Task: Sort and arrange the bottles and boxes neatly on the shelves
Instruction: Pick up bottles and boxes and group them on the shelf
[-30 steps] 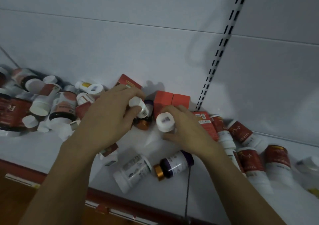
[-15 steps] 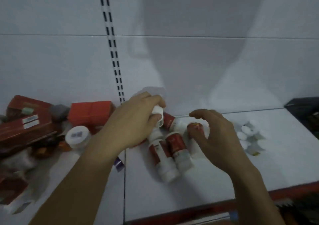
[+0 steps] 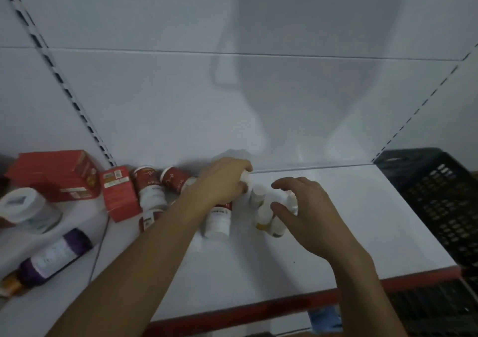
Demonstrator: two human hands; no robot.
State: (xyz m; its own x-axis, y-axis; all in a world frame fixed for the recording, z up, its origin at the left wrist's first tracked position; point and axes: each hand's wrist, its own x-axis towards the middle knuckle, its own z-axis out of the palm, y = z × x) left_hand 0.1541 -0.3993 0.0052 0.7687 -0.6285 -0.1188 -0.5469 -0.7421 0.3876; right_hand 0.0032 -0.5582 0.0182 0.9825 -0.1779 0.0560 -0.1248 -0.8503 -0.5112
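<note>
White metal shelf (image 3: 349, 233) with red front edge, viewed from above; white back panel behind, with slotted upright rails. Left hand (image 3: 222, 181) over the middle of the shelf, fingers curled round a small white-capped bottle (image 3: 245, 179), only the cap end visible past the fingertips; grip closed on it, held just beside a cluster of small white bottles (image 3: 261, 202). Right hand (image 3: 307, 215) just right of that cluster, fingers spread and bent in a loose claw, thumb near the front bottles; hand open, nothing seen held, contact with the cluster not determinable. Cluster blurred; yellow marking on the lower parts, count not legible. White bottle with red label (image 3: 218, 220) lying on its side below the left hand, partly covered by the wrist. Left of it, two more red-labelled white bottles (image 3: 148, 186) lying against the back panel, touching one another, and a further one largely hidden under the left forearm. Small red carton (image 3: 119, 194) just beside these; larger red cardboard box (image 3: 57, 176) further left. White round-lidded jar (image 3: 23, 207) and dark purple bottle with amber cap (image 3: 51, 256) lying near the left front. Black perforated plastic crate (image 3: 439, 202) at the right end of the shelf, well apart from both hands.
</note>
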